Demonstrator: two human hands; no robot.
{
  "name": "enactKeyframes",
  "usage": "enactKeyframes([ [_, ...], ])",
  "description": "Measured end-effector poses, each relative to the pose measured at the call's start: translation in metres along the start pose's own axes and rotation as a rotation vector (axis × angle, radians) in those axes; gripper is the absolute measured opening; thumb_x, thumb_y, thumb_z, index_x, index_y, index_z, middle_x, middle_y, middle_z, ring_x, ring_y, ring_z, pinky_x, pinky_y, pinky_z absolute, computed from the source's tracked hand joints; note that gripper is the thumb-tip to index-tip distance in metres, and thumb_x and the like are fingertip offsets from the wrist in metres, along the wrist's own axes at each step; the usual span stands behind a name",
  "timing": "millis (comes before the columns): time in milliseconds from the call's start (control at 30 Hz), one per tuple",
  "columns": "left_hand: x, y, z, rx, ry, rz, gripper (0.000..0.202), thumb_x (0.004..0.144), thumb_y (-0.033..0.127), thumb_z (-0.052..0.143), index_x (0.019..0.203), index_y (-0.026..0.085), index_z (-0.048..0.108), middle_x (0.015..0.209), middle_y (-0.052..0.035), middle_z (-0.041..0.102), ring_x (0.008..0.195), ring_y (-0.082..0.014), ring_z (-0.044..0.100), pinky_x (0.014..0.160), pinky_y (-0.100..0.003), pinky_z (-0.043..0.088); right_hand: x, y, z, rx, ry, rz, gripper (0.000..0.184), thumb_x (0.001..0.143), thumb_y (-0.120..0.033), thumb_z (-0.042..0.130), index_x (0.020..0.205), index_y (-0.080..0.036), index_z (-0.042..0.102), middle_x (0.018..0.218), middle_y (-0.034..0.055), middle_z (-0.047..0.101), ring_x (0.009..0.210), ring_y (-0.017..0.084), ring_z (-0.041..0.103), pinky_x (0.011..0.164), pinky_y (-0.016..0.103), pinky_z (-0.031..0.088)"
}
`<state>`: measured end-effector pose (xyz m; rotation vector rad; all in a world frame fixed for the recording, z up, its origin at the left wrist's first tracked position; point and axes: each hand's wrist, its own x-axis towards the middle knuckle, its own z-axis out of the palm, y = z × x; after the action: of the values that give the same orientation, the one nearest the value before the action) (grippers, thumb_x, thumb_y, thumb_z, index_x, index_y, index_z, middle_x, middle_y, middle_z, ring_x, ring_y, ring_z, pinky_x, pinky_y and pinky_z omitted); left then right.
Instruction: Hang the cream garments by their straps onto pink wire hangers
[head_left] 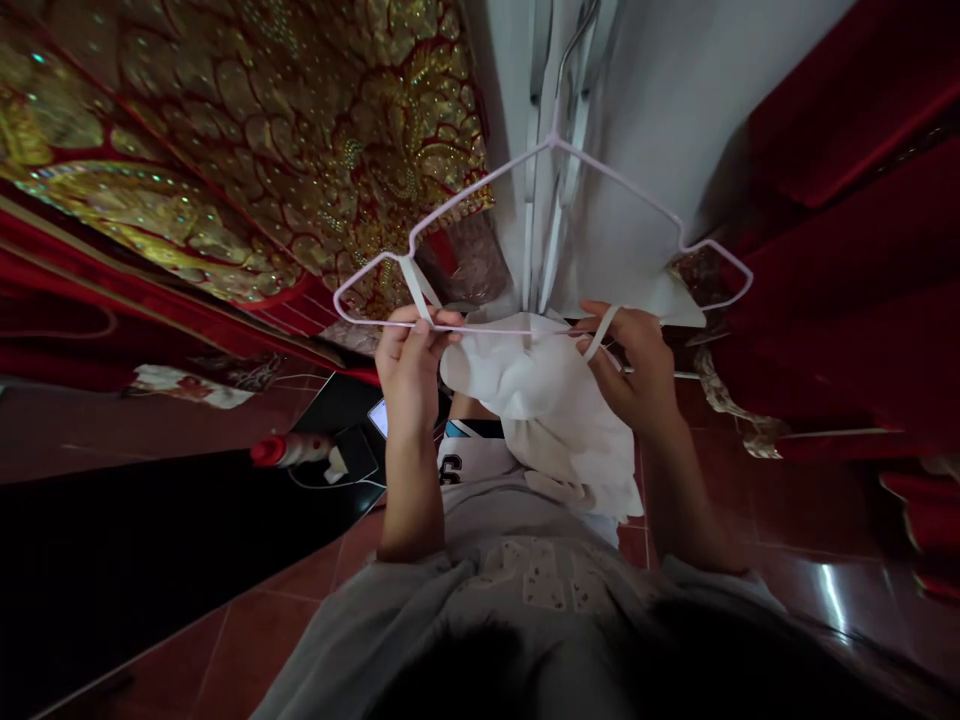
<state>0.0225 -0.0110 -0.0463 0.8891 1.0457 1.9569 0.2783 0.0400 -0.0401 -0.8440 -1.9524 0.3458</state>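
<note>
A thin pale pink clothes hanger (553, 140) stands upright in front of me, its metal hook at the top. From it hangs a white strappy garment (540, 385), draped down over my lap. One strap (416, 287) loops over the hanger's left notch. My left hand (412, 355) pinches the bottom bar near that strap. The other strap (602, 333) runs around the fingers of my right hand (634, 365), which are closed at the right part of the bar, below the right notch. Exactly how the right fingertips grip is partly hidden.
Gold-and-red sequined garments (360, 130) hang at the left, and dark red cloth (855, 270) hangs at the right. On a black surface (187, 530) lie a red-capped bottle (289, 450), a cable and a lit phone (379, 417). Red tiles (255, 640) cover the floor.
</note>
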Motion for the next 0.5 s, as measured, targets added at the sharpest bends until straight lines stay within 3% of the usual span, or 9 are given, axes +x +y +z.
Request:
enactKeyframes([
  [233,0.005,-0.013,-0.007,-0.052,-0.112,0.002,0.026,0.092,0.045,0.093,0.098,0.023,0.079,0.093,-0.0035,0.080,0.092,-0.0169,0.078,0.081,-0.023,0.064,-0.008,-0.001,0.019,-0.076,0.093,0.005,0.021,0.106,-0.041,0.066,0.124,-0.031,0.074,0.117,0.0033,0.081,0.099,0.025,0.073,0.093,0.045,0.054],
  [400,-0.003,-0.014,-0.005,0.012,-0.102,0.057,0.030,0.098,0.053,0.086,0.098,0.025,0.077,0.095,-0.0030,0.079,0.093,-0.0188,0.078,0.085,-0.028,0.063,-0.015,-0.007,0.023,-0.109,0.146,0.042,0.019,0.106,-0.047,0.066,0.113,-0.031,0.074,0.119,0.0041,0.081,0.101,0.026,0.072,0.096,0.050,0.056],
  [500,-0.007,-0.013,-0.001,0.033,-0.105,0.120,0.031,0.103,0.054,0.079,0.098,0.024,0.075,0.090,-0.0028,0.079,0.089,-0.0187,0.078,0.083,-0.029,0.062,-0.015,-0.008,0.029,-0.087,0.129,0.117,0.025,0.105,-0.051,0.067,0.118,-0.031,0.074,0.114,0.0048,0.081,0.107,0.027,0.075,0.099,0.052,0.059],
])
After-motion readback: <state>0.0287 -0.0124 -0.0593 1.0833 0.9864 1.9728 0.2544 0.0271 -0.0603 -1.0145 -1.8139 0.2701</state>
